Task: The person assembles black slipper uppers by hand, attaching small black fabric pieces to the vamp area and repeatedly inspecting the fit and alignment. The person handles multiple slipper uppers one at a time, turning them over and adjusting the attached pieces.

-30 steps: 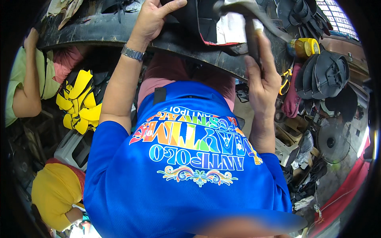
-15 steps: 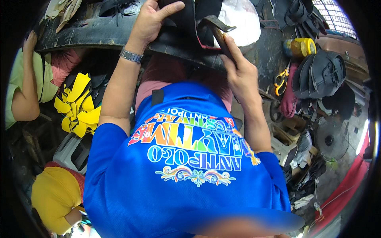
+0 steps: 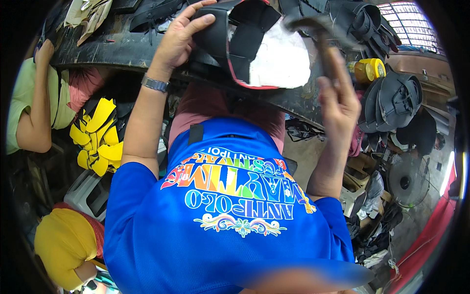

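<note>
My left hand (image 3: 177, 45) grips the left side of a black leather-like piece (image 3: 211, 39), with the thumb lying on top. This piece has a red edge and curves around a white pad (image 3: 283, 59) at the table's near edge. To the right, my right hand (image 3: 339, 98) is closed around the handle of a hammer (image 3: 323, 41). The hammer is raised beside the white pad, and its head is smeared by motion.
Black cut pieces (image 3: 391, 100) are stacked at the right, near a yellow-lidded jar (image 3: 374, 68). Brown scraps (image 3: 90, 17) lie at the far left of the dark table (image 3: 107, 51). Yellow pieces (image 3: 100, 139) are piled low at the left, near a person in light green (image 3: 29, 112).
My right hand has swung the hammer up and to the right, away from the black piece. The black piece has turned and opened out, baring more of the white pad. My left hand has shifted slightly left.
</note>
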